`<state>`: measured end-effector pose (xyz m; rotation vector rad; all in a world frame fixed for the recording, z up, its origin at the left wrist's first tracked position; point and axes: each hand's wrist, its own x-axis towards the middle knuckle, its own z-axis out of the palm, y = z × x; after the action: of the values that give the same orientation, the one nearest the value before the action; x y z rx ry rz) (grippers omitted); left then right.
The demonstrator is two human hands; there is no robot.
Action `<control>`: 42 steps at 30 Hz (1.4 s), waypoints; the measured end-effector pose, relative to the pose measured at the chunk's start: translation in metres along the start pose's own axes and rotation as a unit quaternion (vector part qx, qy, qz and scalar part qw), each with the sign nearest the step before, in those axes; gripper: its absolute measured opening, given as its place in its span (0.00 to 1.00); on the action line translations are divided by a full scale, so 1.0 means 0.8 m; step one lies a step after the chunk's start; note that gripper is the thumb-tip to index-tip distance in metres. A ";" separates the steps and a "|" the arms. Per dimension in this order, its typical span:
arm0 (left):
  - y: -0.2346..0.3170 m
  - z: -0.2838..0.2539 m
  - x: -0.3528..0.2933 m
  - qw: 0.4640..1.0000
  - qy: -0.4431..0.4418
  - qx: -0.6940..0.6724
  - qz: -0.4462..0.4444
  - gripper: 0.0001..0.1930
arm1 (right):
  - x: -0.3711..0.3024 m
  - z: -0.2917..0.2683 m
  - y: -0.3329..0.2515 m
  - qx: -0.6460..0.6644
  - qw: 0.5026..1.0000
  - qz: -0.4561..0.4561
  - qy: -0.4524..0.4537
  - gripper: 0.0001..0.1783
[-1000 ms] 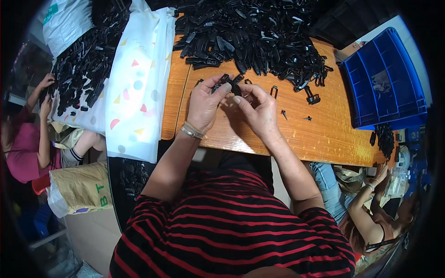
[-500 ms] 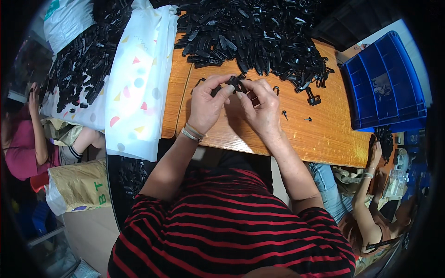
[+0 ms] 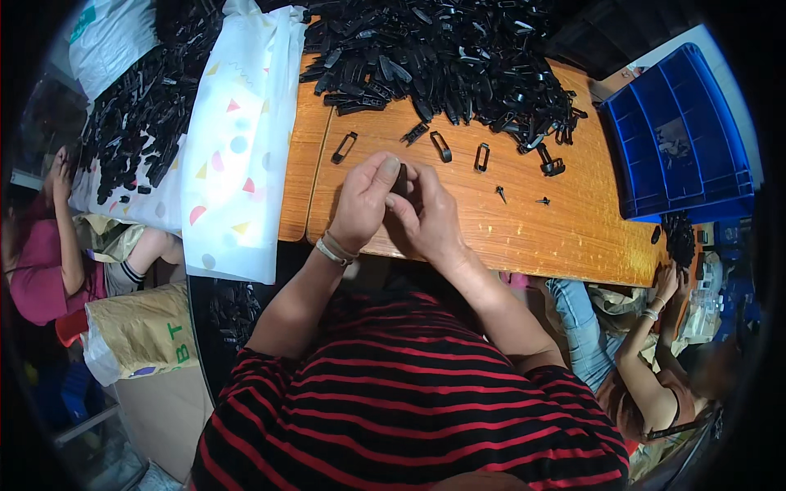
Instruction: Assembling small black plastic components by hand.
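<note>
Close together over the table's near edge, my left hand (image 3: 365, 200) and my right hand (image 3: 429, 214) pinch a small black plastic piece (image 3: 400, 178) between thumbs and fingertips. Fingers cover most of it, so its exact kind does not show. Just beyond my hands lie a black oblong frame (image 3: 344, 148), a narrow black clip-like part (image 3: 415, 133), a second black frame (image 3: 440, 147) and a third black frame (image 3: 482, 157). To the right of my right hand are a small black pin-shaped part (image 3: 501, 194) and another small black part (image 3: 544, 201).
A big heap of black plastic parts (image 3: 434, 57) covers the table's far side. A patterned white sheet (image 3: 237, 155) lies at left, beside another black heap (image 3: 135, 123). A blue crate (image 3: 684, 135) stands at right. One person (image 3: 49, 262) sits left, another (image 3: 647, 376) right.
Both hands have drawn nearer to my body, still holding a black piece. The frames and clip-like part beyond them now show more fully. The person at right has lowered their hand slightly.
</note>
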<state>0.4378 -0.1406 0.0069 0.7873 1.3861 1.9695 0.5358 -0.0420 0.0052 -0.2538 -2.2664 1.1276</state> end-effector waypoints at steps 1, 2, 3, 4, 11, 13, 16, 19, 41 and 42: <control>0.003 -0.004 -0.002 0.999 -0.022 0.023 -0.003 0.17 | -0.003 0.004 0.000 0.003 1.000 -0.016 0.009 0.24; 0.004 -0.005 -0.004 0.999 -0.027 0.033 0.001 0.16 | -0.005 0.007 -0.002 0.004 1.000 -0.015 0.009 0.24; 0.003 -0.005 -0.007 0.999 -0.026 0.034 -0.001 0.16 | -0.007 0.009 -0.004 0.033 0.999 0.010 0.009 0.24; 0.003 -0.006 -0.011 0.999 -0.015 0.023 -0.025 0.16 | -0.007 0.012 -0.005 0.063 0.997 0.033 0.007 0.24; 0.035 -0.054 -0.014 0.980 0.092 0.147 -0.094 0.15 | 0.028 -0.048 0.015 -0.025 0.992 0.079 -0.100 0.20; 0.039 -0.072 -0.003 0.970 0.129 0.182 -0.094 0.13 | 0.045 -0.064 0.028 -0.176 0.982 0.059 -0.029 0.20; 0.045 -0.072 0.016 0.877 0.135 0.461 0.002 0.12 | 0.062 -0.066 0.040 -0.293 0.954 0.051 -0.028 0.19; 0.044 -0.043 0.041 0.845 0.100 0.520 0.078 0.12 | 0.068 -0.062 0.045 -0.334 0.937 0.086 -0.053 0.17; 0.008 0.009 0.057 0.999 -0.003 0.002 -0.052 0.13 | 0.044 -0.046 0.019 0.124 0.983 0.089 0.098 0.08; 0.009 0.008 0.054 0.999 -0.003 0.018 -0.034 0.12 | 0.044 -0.044 0.016 0.119 0.986 0.078 0.088 0.09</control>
<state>0.4135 -0.1065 0.0211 0.7520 1.4302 1.8948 0.5267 0.0039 0.0268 -0.4240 -1.9626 1.3867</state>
